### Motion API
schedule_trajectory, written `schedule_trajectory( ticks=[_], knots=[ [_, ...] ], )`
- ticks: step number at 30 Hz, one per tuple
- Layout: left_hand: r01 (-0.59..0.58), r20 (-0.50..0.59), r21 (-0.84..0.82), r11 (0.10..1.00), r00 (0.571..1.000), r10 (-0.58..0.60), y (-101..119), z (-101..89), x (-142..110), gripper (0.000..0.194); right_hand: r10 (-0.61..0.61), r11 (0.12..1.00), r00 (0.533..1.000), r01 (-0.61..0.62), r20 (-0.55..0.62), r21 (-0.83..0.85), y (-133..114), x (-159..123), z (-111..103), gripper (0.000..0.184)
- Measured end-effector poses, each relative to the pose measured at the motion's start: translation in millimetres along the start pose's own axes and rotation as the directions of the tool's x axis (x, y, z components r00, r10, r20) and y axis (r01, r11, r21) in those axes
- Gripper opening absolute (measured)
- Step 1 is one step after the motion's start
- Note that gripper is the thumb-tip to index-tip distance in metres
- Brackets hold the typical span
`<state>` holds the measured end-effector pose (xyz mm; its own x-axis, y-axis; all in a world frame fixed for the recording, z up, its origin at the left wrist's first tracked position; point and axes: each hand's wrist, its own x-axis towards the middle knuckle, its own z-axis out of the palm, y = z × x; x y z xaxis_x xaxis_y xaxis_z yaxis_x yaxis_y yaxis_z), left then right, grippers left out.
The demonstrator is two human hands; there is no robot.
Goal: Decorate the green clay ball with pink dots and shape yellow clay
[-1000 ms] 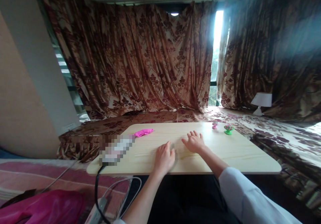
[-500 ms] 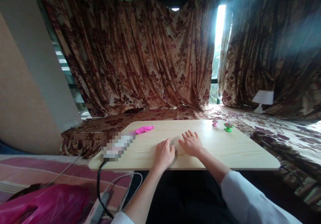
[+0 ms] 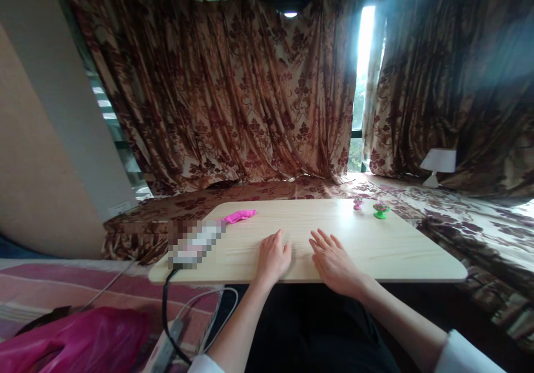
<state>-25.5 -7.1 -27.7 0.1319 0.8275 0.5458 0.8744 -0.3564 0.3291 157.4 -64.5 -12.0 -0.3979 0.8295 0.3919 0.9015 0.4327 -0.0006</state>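
My left hand (image 3: 273,255) rests on the pale wooden tabletop (image 3: 233,259), thumb apart from the slightly bent fingers, with nothing held. To its right my right hand (image 3: 334,259) is open, palm down, its fingers spread over the board; whether it touches the surface I cannot tell. Towards the far right of the tabletop stand a small green piece with a pink-dotted top (image 3: 381,211) and a smaller pink piece (image 3: 357,203). A crumpled bright pink item (image 3: 240,216) lies at the far left, its kind unclear. Both hands are apart from these things.
A blurred-out device (image 3: 196,245) with a black cable (image 3: 164,300) lies on the tabletop's left side. Below it are a power strip (image 3: 164,342) and a magenta bag-like item (image 3: 79,342). A white lamp (image 3: 438,161) stands beyond, near patterned curtains (image 3: 250,94).
My right hand has drawn back towards me and to the right, widening the gap between my hands. The left hand and the objects are in the same places.
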Motion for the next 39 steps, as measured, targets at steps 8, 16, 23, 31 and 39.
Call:
schedule_trajectory(
  ticks=[8, 16, 23, 31, 39],
  knots=[
    [-0.016, 0.006, -0.014, 1.000, 1.000, 0.017, -1.9, -0.5, 1.1, 0.037, 0.309, 0.951, 0.951, -0.308, 0.015, -0.033, 12.1, 85.6, 11.6, 0.051],
    [-0.001, 0.000, -0.007, 1.000, 1.000, 0.001, -0.7, -1.6, 0.9, 0.036, 0.236, 0.972, 0.972, -0.236, 0.001, -0.020, 45.4, -4.9, -1.9, 0.050],
    [-0.013, 0.004, 0.007, 1.000, 1.000, 0.013, -1.0, -0.9, -0.1, 0.036, 0.133, 0.991, 0.991, -0.133, -0.016, 0.023, -8.7, 24.5, 1.1, 0.047],
    [-0.024, -0.009, -0.005, 1.000, 1.000, 0.024, -3.1, -0.1, 0.4, 0.037, 0.377, 0.926, 0.921, -0.379, 0.096, -0.002, 38.1, 73.1, -0.8, 0.049],
    [-0.009, 0.006, 0.016, 1.000, 1.000, 0.008, -0.2, -1.8, -0.8, 0.036, 0.114, 0.993, 0.993, -0.114, -0.016, 0.027, 26.6, -21.5, -6.5, 0.049]
  ],
)
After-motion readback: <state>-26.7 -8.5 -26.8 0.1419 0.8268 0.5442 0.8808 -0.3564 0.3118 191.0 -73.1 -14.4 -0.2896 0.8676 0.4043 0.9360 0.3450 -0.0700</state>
